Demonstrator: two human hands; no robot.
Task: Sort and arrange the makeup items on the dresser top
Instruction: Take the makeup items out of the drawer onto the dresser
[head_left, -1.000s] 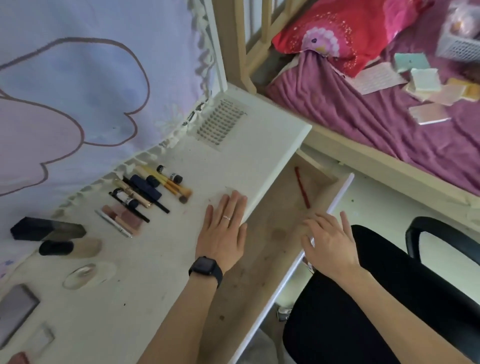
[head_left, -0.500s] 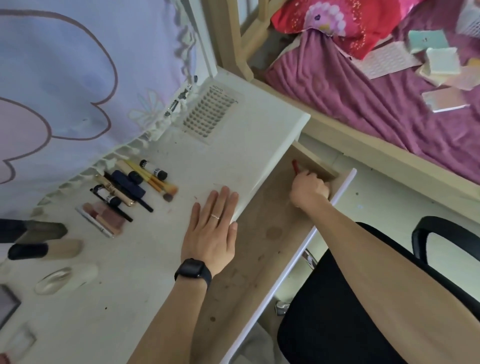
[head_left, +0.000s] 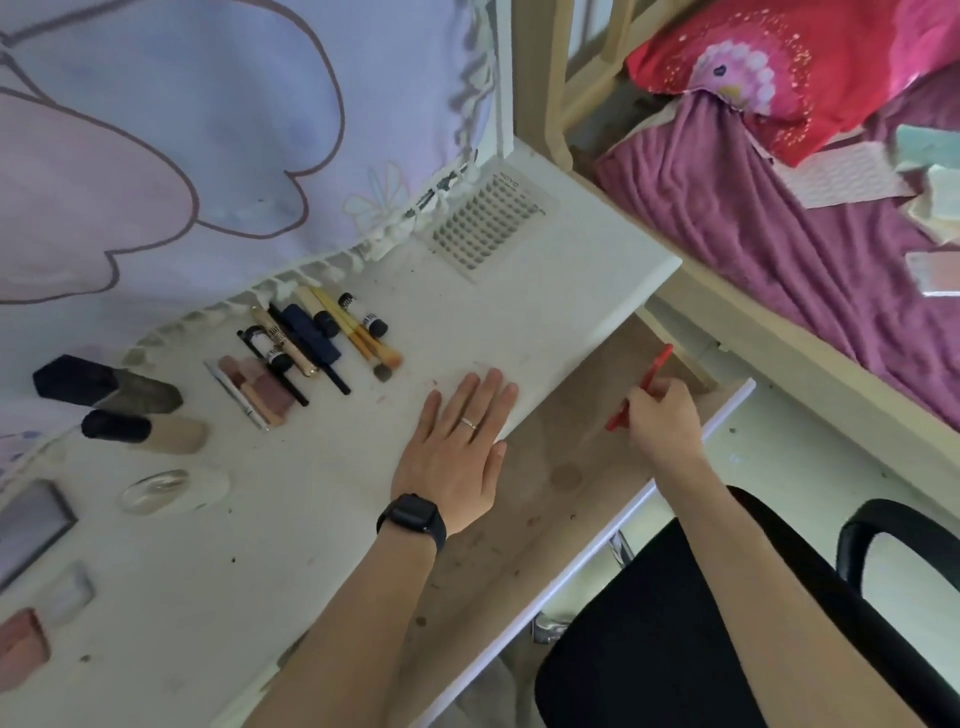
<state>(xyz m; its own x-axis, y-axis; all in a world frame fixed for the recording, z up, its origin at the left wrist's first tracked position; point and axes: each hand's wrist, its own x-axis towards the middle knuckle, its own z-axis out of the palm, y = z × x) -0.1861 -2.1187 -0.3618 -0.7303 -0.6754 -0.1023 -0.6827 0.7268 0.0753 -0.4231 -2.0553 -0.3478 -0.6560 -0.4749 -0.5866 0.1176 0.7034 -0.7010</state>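
Observation:
My right hand (head_left: 662, 418) grips a thin red pencil-like stick (head_left: 655, 370) above the pulled-out wooden drawer (head_left: 550, 499), its far end pointing up and right. My left hand (head_left: 460, 447) lies flat, fingers straight, on the white dresser top (head_left: 291, 525) near its front edge. To its left lies a tidy row of brushes, pencils and tubes (head_left: 311, 338) and a pink palette (head_left: 260, 387). Further left are a black-capped dark bottle (head_left: 98, 387), a beige foundation bottle (head_left: 150, 434) and a clear oval case (head_left: 166, 488).
A grey compact (head_left: 31, 525), a clear box (head_left: 67, 592) and a pink item (head_left: 21, 642) sit at the dresser's left edge. A lash tray (head_left: 485, 221) lies at the back. A black chair (head_left: 727, 623) stands at lower right, a bed (head_left: 779, 234) beyond.
My right hand reached into the drawer's far end, took hold of the red stick and has lifted it off the drawer floor. My left hand stayed flat on the dresser top.

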